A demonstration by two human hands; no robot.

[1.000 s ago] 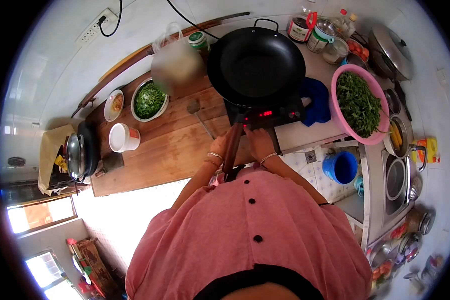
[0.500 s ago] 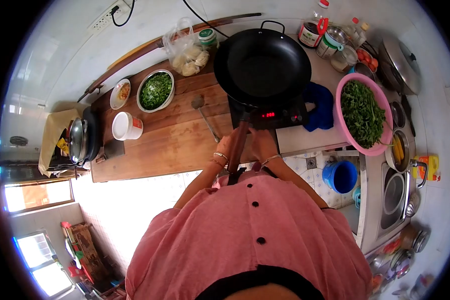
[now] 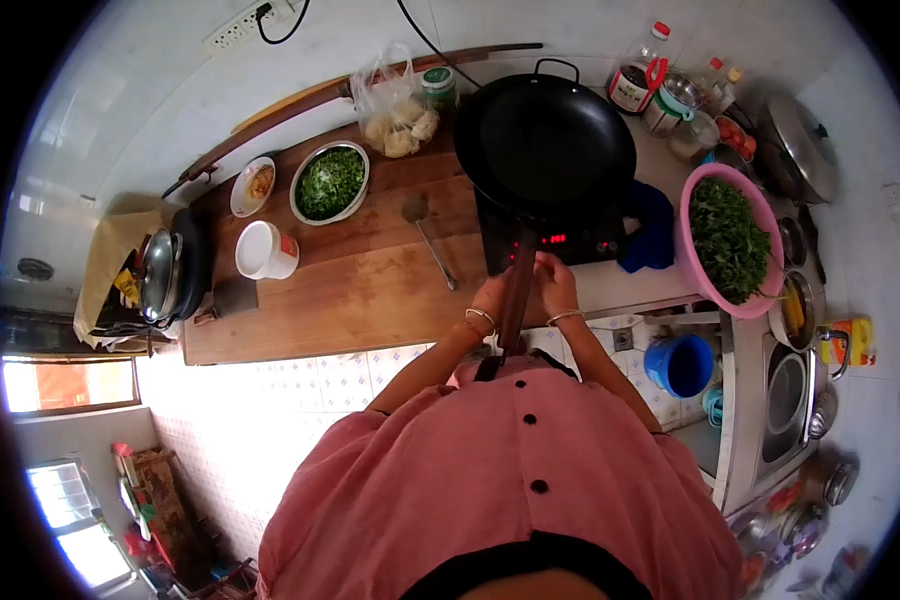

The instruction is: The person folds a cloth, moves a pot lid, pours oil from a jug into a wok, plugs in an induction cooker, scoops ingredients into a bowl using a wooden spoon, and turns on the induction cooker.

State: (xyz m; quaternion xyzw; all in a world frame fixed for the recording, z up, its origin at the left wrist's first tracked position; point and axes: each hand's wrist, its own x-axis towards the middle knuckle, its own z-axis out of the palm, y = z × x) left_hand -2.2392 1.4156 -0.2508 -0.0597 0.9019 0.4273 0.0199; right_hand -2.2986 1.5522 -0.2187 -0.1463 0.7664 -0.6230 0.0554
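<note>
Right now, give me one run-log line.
left hand: beside wok handle, contact unclear | right hand: handle's other side, contact unclear | wok: on cooktop, looks empty | display: lit red | ladle: on wooden counter

Pink shirt (image 3: pixel 470 470) — black buttons (image 3: pixel 539 487), black neckband (image 3: pixel 535 550), bangles (image 3: pixel 566 316)

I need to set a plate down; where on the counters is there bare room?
Widest is the wooden counter between white tub and ladle, in front of the greens bowl. A narrower patch separates ladle from cooktop. Right of the wok it's crowded: pink basin, bottles.
</note>
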